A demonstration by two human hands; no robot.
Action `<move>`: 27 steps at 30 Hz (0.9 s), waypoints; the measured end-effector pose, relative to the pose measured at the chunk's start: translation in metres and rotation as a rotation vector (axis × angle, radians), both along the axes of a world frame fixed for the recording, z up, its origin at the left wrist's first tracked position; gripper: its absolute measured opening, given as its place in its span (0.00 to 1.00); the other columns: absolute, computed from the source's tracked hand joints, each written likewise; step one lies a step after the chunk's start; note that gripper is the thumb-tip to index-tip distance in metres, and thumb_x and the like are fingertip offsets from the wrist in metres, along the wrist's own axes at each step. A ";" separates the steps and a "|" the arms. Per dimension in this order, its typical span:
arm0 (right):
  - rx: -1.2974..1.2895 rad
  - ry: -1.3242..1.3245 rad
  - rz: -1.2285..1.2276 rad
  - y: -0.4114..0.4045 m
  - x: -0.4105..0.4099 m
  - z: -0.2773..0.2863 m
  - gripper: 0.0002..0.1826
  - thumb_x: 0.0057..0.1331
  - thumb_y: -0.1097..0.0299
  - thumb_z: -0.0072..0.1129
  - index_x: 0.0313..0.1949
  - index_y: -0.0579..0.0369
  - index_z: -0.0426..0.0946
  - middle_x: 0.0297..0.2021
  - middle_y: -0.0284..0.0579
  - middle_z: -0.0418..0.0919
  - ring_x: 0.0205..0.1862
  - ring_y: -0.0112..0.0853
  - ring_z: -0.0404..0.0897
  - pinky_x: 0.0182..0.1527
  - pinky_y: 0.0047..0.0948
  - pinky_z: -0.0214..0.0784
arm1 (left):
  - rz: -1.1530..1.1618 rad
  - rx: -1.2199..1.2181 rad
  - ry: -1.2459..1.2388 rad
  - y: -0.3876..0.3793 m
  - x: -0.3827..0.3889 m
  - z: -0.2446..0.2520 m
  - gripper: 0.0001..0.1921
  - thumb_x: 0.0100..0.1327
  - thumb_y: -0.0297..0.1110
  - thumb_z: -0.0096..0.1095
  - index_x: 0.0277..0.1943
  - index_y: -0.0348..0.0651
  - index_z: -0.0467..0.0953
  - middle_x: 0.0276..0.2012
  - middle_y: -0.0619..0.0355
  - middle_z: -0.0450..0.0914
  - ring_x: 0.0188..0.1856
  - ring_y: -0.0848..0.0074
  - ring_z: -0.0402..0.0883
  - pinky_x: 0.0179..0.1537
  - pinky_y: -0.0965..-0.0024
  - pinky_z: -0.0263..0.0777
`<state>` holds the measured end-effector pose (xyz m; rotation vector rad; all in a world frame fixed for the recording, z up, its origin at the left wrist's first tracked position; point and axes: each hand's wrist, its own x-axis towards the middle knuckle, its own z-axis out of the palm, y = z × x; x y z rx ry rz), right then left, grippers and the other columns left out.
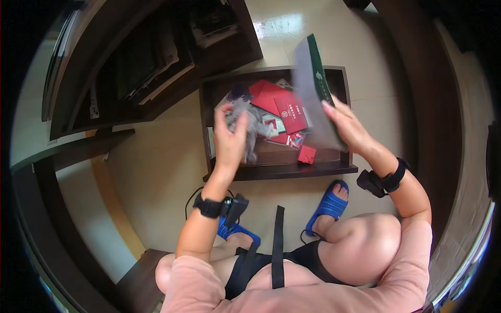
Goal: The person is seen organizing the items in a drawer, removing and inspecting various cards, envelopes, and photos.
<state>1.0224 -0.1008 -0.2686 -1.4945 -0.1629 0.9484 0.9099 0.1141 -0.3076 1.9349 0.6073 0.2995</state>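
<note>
My right hand [346,123] grips a green-and-white booklet or folder [321,88], tilted upright above the right side of a dark wooden drawer [282,171] that rests on the floor. Over the drawer's left part, my left hand [231,137] has its thumb and fingers apart, at a blurred grey plush or cloth thing [252,125]; whether it grips this cannot be told. Inside the drawer lie red envelopes [264,92], a red booklet [290,115] with writing, and a small red box [306,155] near the front wall.
A dark wooden shelf unit [231,56] holding papers and folders stands at the upper left. Dark furniture [438,98] runs along the right. My feet in blue slippers [328,203] are just below the drawer, on the tiled floor [164,176]. Black devices are strapped to both wrists.
</note>
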 end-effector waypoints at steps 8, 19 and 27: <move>-0.267 -1.052 0.712 0.017 -0.053 0.017 0.33 0.52 0.69 0.52 0.60 0.55 0.58 0.60 0.57 0.57 0.60 0.50 0.58 0.58 0.53 0.49 | -0.044 -1.349 0.321 -0.081 -0.026 0.040 0.40 0.62 0.60 0.42 0.63 0.29 0.51 0.56 0.50 0.64 0.56 0.66 0.65 0.57 0.71 0.57; 0.068 -0.306 0.327 0.015 -0.060 -0.011 0.53 0.42 0.50 0.71 0.60 0.64 0.51 0.58 0.54 0.58 0.61 0.40 0.57 0.62 0.34 0.48 | 0.437 -1.255 -0.224 -0.077 -0.003 0.040 0.23 0.68 0.46 0.36 0.52 0.34 0.65 0.45 0.54 0.75 0.43 0.71 0.76 0.47 0.69 0.68; -0.042 0.364 0.359 0.013 -0.042 0.011 0.27 0.55 0.67 0.62 0.54 0.59 0.65 0.48 0.47 0.71 0.49 0.32 0.71 0.41 0.30 0.72 | 0.266 -1.249 -0.224 -0.087 -0.008 0.072 0.20 0.68 0.42 0.40 0.53 0.35 0.65 0.45 0.55 0.74 0.46 0.75 0.74 0.49 0.71 0.66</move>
